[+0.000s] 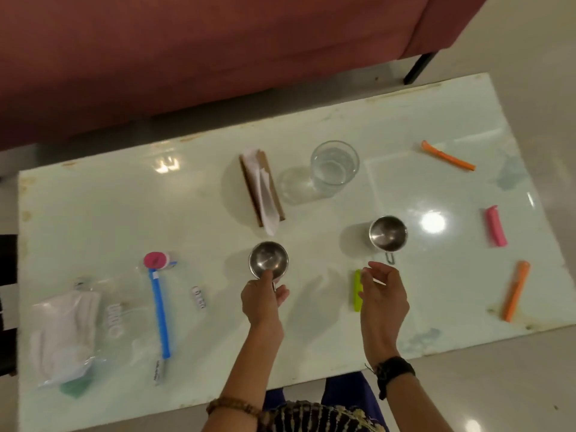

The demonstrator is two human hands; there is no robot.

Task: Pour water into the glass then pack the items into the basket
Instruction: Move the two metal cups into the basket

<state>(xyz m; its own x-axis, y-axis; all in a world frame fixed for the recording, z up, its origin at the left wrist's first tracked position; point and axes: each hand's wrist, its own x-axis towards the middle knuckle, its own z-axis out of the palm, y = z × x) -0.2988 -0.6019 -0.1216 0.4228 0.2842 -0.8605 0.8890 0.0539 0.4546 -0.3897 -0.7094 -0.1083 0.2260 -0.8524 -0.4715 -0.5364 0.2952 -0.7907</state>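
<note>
A clear glass (334,167) with water in it stands at the table's far middle. My left hand (264,299) grips a small steel cup (268,259) by its near side, the thumb over the rim. A second steel cup (388,233) with a wire handle stands to the right. My right hand (381,291) hovers just short of that handle, fingers loosely curled and holding nothing. A lime-green clip (357,289) lies right beside that hand. No basket is in view.
A wooden napkin holder (261,188) stands left of the glass. At left lie a plastic bag with white cloth (67,333), a blue toothbrush (159,310) and a pink-capped bottle (156,260). Two orange clips (448,155) (516,289) and a pink clip (495,226) lie right.
</note>
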